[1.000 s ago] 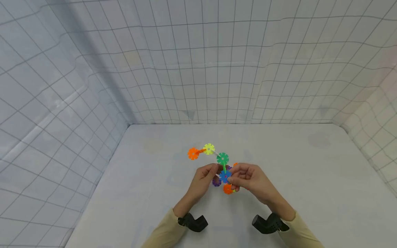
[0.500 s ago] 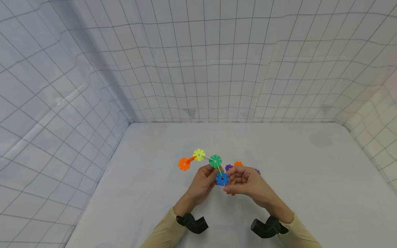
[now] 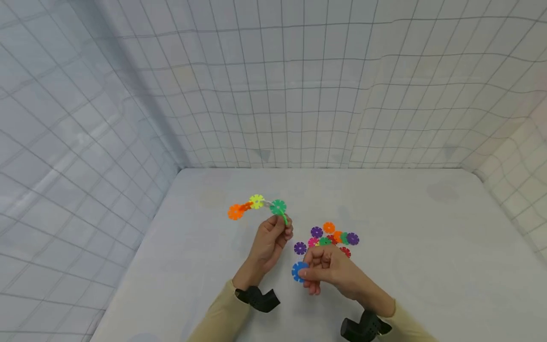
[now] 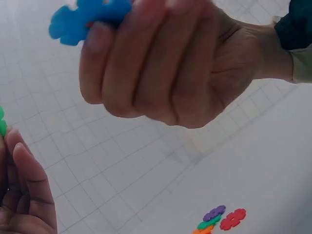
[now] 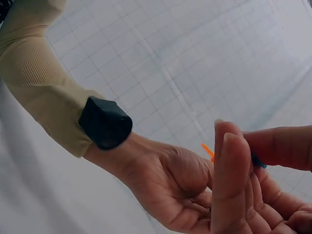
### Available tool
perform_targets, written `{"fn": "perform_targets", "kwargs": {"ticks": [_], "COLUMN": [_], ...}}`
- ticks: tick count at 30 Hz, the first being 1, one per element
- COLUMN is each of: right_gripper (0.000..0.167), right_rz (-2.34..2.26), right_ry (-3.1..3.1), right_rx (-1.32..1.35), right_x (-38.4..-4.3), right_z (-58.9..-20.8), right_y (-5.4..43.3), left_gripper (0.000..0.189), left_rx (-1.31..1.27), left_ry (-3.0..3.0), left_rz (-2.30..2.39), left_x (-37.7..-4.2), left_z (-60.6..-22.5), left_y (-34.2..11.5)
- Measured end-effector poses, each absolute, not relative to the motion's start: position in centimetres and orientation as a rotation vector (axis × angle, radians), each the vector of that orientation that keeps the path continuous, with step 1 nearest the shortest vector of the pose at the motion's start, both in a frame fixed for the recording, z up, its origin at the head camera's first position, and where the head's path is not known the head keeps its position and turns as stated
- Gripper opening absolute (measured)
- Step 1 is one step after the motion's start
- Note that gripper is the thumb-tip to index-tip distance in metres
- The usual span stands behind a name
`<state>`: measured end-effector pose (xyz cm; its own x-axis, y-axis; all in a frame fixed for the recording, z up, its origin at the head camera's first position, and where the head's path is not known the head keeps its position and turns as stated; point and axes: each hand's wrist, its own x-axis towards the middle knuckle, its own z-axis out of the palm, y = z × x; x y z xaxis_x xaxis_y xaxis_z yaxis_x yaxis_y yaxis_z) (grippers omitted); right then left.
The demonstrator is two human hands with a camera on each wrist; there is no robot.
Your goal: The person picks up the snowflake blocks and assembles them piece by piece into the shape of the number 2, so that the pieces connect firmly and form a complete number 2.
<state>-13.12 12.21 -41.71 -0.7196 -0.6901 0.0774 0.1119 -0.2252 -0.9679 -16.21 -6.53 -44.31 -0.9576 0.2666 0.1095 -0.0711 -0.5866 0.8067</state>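
My left hand [image 3: 269,240] pinches the lower end of a chain of slotted snowflake discs, at a light green disc [image 3: 285,219] seen edge-on. From there the chain runs up and left through a green disc [image 3: 278,207], a pale one, a yellow disc [image 3: 257,201] and two orange ones, the last [image 3: 235,212] at the far left. Lower and to the right, my right hand [image 3: 326,270] pinches a single blue disc [image 3: 297,271] between thumb and fingers, apart from the chain. The left wrist view shows this blue disc [image 4: 83,22] close up.
Several loose discs lie on the white table just beyond my right hand, among them a purple one [image 3: 300,248], an orange one [image 3: 329,227] and a red one [image 3: 345,251]. White grid-patterned sheets [image 3: 299,95] wall the table at back and sides.
The blue disc has come off the chain's light green end. My left hand has moved up and left with the chain, my right hand down with the blue disc, baring the loose discs.
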Motion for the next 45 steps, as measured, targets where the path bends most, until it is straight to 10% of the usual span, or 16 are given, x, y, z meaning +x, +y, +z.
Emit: {"fn": "perform_targets", "kwargs": {"ticks": [45], "right_gripper": [0.008], "right_rz": [-2.341], "right_ry": [1.397], "right_rx": [-0.366], "right_x": [-13.5], "right_z": [-41.9], "right_y": [11.8], "left_gripper": [0.020], "left_rx": [0.406], "left_ry": [1.484], "left_rz": [2.452], "left_x": [-15.8], "left_z": [-44.8], "left_y": [-6.0]}}
